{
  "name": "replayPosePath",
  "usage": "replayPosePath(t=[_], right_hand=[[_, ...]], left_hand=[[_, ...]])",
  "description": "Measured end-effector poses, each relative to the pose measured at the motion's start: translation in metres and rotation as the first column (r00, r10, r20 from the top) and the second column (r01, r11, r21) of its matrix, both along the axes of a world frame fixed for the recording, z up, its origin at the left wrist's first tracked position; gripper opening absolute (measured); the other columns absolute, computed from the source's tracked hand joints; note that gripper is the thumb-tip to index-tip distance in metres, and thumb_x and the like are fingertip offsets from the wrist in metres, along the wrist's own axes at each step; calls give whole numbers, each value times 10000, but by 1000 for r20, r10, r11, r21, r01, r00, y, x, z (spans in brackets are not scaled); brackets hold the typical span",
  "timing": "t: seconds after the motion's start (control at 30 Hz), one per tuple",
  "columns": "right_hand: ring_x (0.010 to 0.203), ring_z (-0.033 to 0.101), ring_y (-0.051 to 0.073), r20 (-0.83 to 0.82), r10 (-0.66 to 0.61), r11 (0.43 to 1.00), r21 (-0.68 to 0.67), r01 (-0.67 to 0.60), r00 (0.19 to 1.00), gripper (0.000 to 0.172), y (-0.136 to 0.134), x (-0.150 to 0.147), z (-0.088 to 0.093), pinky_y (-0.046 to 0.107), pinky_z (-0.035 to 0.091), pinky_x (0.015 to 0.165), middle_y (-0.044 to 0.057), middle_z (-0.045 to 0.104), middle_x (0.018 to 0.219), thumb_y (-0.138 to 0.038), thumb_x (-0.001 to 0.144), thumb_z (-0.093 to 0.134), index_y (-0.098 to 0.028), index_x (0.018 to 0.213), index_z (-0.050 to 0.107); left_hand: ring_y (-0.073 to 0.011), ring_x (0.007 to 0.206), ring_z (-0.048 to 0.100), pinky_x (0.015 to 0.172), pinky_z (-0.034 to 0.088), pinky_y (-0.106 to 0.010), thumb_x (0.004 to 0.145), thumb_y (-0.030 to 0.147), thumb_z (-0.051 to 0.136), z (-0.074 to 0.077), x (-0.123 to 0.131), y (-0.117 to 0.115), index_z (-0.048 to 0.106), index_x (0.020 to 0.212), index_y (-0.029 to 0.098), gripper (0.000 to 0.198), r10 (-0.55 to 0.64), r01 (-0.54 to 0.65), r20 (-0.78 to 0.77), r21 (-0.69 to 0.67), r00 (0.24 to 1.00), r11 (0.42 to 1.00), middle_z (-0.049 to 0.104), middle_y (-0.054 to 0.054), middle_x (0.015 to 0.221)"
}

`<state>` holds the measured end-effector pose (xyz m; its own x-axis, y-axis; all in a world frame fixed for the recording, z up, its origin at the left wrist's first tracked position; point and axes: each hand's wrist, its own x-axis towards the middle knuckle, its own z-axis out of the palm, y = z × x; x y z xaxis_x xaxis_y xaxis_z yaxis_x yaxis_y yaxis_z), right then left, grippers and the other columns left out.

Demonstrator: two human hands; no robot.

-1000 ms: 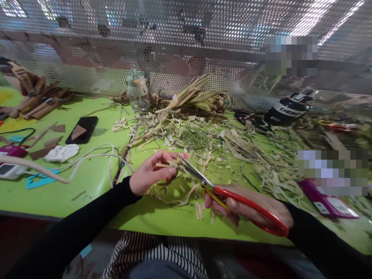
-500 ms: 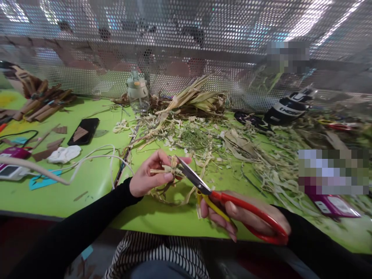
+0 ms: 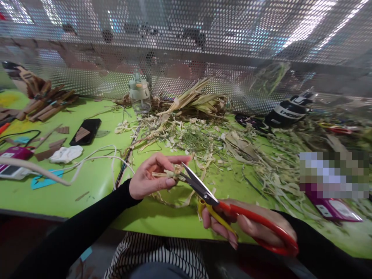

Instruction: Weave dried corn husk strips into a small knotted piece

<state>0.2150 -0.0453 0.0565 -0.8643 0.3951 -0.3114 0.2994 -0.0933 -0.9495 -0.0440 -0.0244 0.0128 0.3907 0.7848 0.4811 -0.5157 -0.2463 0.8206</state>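
My left hand (image 3: 152,174) pinches a small bundle of pale dried plant strips (image 3: 176,171) between thumb and fingers. My right hand (image 3: 252,221) is wrapped round the scissors (image 3: 205,195), which have one red and one yellow handle. Their blades are parted, with the tips beside the right end of the bundle. Below the hands, a loose husk strip (image 3: 186,201) hangs over the green table (image 3: 145,217). Shredded plant pieces (image 3: 194,139) lie scattered beyond my hands.
Behind stand a clear bottle (image 3: 139,95) and dried husks (image 3: 200,97) by the perforated metal screen. At left are a phone (image 3: 85,131), a white cable (image 3: 78,164) and tied brown rolls (image 3: 48,102). A black bottle (image 3: 287,112) lies at the right.
The scissors and my right hand have shifted slightly right and down, and the blades are wider apart. The bundle in my left hand has turned a little. The camera view has moved slightly.
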Motion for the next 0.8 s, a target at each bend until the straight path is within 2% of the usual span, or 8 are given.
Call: replayPosePath(t=[0.1, 0.2, 0.3, 0.43, 0.53, 0.63, 0.7, 0.8], right_hand=[[569, 448, 90, -4, -31, 998, 53, 31, 1000, 706, -1, 0, 0, 264, 486, 578, 12, 474, 734, -745, 805, 330, -115, 1057, 523], [561, 434, 97, 52, -30, 990, 141, 22, 998, 708, 2, -2, 8, 249, 463, 533, -3, 449, 686, -754, 798, 325, -118, 1034, 526], [545, 439, 97, 164, 39, 966, 246, -79, 986, 714, 8, -5, 21, 234, 434, 500, -4, 460, 669, -765, 794, 307, -123, 1008, 534], [520, 422, 87, 260, 89, 902, 389, -188, 962, 702, 15, -5, 30, 216, 388, 465, 12, 504, 670, -765, 806, 250, -137, 918, 544], [488, 396, 82, 279, 13, 880, 453, -143, 960, 647, 13, -3, 28, 213, 358, 437, -5, 483, 613, -757, 810, 261, -165, 768, 517], [442, 352, 73, 274, -64, 900, 431, -63, 960, 579, 7, -2, 25, 205, 315, 396, -33, 418, 543, -732, 817, 318, -188, 674, 456], [426, 343, 67, 252, -120, 915, 403, 9, 960, 563, 2, -1, 24, 203, 310, 385, -38, 407, 547, -725, 819, 333, -191, 697, 462], [489, 412, 87, 203, -235, 894, 429, 129, 951, 605, -1, 0, 20, 218, 373, 432, -5, 476, 636, -752, 796, 337, -180, 838, 530]], left_hand=[[-223, 1208, 540, 985, 446, -386, 775, 47, 632, 0, 0, 0, 534, 881, 179, 196, 2, -1, -19, 16, 1000, 1000, 607, -102, 1264], [-223, 1224, 526, 991, 446, -370, 756, 22, 641, 0, -1, 0, 536, 870, 168, 213, -2, 4, -67, 37, 998, 999, 592, -118, 1281], [-226, 1229, 521, 1011, 432, -375, 741, 15, 653, -1, -2, 1, 530, 859, 155, 220, -15, 20, -102, 47, 995, 999, 577, -134, 1295], [-220, 1179, 566, 986, 456, -370, 742, 23, 654, -2, -1, 1, 510, 832, 149, 211, -31, 34, -109, 28, 994, 999, 589, -144, 1277], [-207, 1174, 570, 981, 458, -355, 745, 23, 651, 0, 1, 0, 510, 825, 153, 208, -43, 43, -85, -3, 995, 999, 603, -131, 1263], [-224, 1199, 548, 964, 463, -347, 745, 59, 669, 4, 0, 0, 529, 812, 152, 181, -22, 16, -96, -57, 995, 998, 618, -135, 1239], [-243, 1187, 556, 903, 492, -333, 739, 108, 691, 5, 0, 1, 540, 801, 150, 168, 15, -28, -123, -106, 992, 994, 622, -145, 1225], [-240, 1167, 565, 865, 498, -327, 750, 173, 696, 3, 0, 5, 532, 794, 155, 171, 66, -93, -136, -198, 988, 976, 633, -132, 1198]])
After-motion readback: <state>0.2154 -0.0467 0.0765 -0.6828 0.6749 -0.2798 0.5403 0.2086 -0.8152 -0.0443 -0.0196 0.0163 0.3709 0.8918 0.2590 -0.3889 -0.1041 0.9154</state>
